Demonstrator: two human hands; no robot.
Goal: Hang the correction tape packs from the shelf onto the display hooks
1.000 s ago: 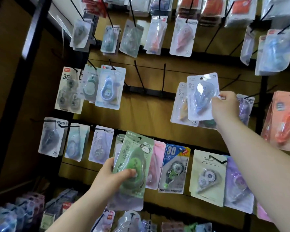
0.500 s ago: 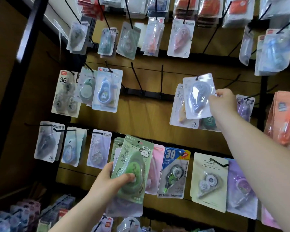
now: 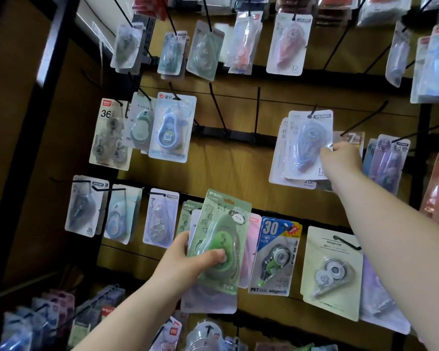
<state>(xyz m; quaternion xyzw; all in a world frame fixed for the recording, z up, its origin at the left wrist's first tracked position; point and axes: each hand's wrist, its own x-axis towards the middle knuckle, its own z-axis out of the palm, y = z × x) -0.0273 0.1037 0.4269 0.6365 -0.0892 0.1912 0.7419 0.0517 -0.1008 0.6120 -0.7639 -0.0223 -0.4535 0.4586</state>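
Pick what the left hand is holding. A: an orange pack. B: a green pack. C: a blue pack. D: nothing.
B: the left hand grips a green pack, thumb across its blister; the blue pack is pinched by the right hand.

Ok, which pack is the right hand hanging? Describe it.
Find the middle rail of the hook wall, right half. There the blue pack sits frontmost on a hook, over a white card marked 20. The right hand pinches its right edge, and its dispenser is pale blue, unlike the green pack in the left hand.
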